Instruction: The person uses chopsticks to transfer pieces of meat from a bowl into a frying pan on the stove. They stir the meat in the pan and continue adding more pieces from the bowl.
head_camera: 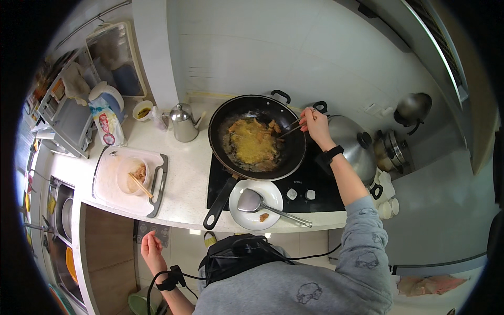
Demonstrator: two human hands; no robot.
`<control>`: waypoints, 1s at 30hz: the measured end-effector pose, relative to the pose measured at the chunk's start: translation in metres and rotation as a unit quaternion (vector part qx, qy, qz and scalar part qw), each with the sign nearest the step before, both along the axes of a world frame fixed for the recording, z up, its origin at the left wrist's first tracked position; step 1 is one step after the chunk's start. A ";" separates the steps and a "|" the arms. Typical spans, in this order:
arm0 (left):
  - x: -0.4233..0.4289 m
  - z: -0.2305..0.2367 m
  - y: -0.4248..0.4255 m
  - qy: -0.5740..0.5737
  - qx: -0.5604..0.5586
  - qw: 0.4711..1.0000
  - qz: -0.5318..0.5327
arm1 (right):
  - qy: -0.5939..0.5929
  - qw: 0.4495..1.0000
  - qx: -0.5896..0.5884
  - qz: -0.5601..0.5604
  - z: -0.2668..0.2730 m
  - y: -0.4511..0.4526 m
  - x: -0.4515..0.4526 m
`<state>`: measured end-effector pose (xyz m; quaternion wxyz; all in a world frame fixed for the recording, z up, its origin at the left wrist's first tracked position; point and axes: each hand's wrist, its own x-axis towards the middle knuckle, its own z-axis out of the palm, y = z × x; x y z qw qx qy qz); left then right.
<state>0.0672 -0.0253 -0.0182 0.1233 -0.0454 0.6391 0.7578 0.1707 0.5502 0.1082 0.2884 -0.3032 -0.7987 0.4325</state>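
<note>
In my right hand (315, 125) is a pair of dark chopsticks (290, 130), their tips reaching inside the right wall of a black wok (258, 98). Bubbling oil fills the wok's bottom, and browned fried pieces (252, 136) lie in it under yellowish foam. My left hand (151, 247) hangs low in front of the counter, loosely curled around nothing. Just before the wok, a white plate (240, 189) bears a metal spatula (250, 200) and one small browned piece (264, 217). The wok's long handle (220, 204) points towards me, left of the plate.
A large domed steel pot lid (350, 138) stands right of the wok. The black cooktop (327, 189) shows two knobs. Leftward are a steel kettle (184, 126), a small bowl (142, 110), and a cutting board (106, 173) bearing a plastic tub (124, 177) with wooden chopsticks (141, 185).
</note>
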 end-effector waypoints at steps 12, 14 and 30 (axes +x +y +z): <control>0.003 -0.004 -0.009 -0.003 0.002 1.000 0.018 | -0.103 0.993 0.024 0.045 0.000 -0.015 -0.016; 0.002 -0.004 -0.008 0.000 -0.002 1.000 0.014 | -0.092 0.995 0.019 0.040 -0.007 -0.016 -0.013; -0.009 0.002 0.010 0.002 -0.002 1.000 -0.024 | 0.045 0.986 -0.114 0.113 -0.015 -0.018 -0.024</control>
